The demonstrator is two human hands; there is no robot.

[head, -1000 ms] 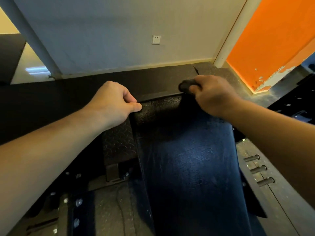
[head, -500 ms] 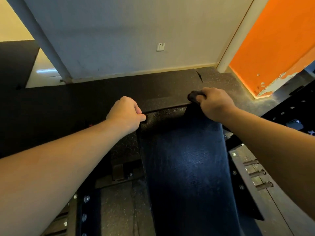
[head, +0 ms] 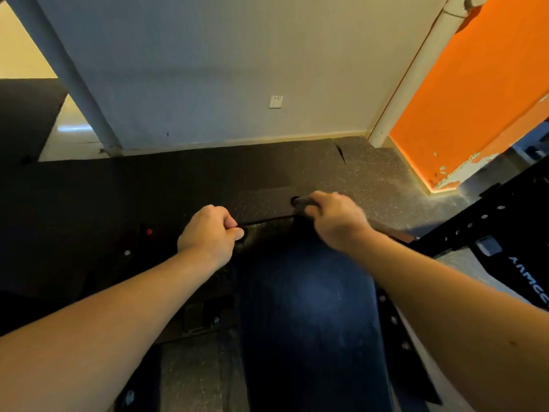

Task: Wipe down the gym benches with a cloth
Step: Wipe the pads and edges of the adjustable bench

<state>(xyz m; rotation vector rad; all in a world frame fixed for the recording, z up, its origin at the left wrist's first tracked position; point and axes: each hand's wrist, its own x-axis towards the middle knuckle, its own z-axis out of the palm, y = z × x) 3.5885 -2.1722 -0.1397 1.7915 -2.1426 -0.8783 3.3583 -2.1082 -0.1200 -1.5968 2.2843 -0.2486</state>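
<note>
A gym bench with a dark blue pad runs away from me down the middle of the head view. Its far end is black and textured. My left hand grips the far left corner of that end, thumb pressed on top. My right hand is curled round a black cylindrical handle at the far right corner. Both arms are stretched out along the bench. No cloth shows in either hand or on the pad.
Black speckled rubber flooring lies beyond the bench up to a white wall with a socket. An orange wall stands at right. A black perforated rack frame is close on the right; bolted metal base parts sit left of the pad.
Both hands and the bench's far end now sit farther from me and lower in view, with more wall showing. Neither hand has changed its hold.
</note>
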